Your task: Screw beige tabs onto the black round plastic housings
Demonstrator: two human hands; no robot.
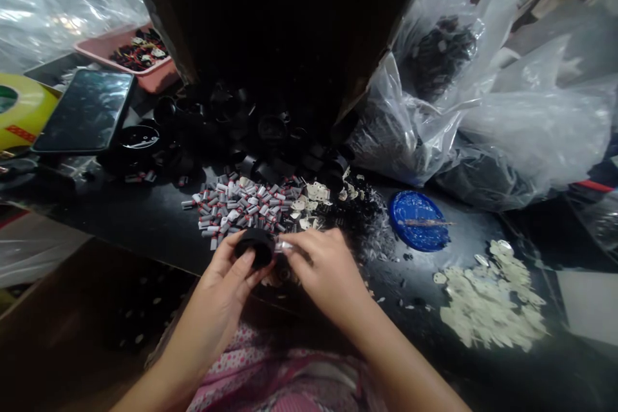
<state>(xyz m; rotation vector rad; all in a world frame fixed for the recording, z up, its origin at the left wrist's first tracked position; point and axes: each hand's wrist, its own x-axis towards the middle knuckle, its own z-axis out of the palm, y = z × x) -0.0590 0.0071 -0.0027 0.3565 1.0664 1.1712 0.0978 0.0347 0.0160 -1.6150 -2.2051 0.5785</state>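
Observation:
My left hand is closed around a black round plastic housing, its hollow side tipped toward me, with the thumb at the rim. My right hand has its fingers pinched together at the housing's right side. A small shiny pale piece shows at those fingertips, too small to name. Just beyond the hands lies a heap of small grey cylindrical parts with red bands. Cream-coloured flat plates with holes lie to the right of that heap.
Black housings crowd the back of the black table. A blue lid carries a thin stick. Farther right is a pile of cream plates. A phone, yellow tape roll, pink bin and plastic bags stand around.

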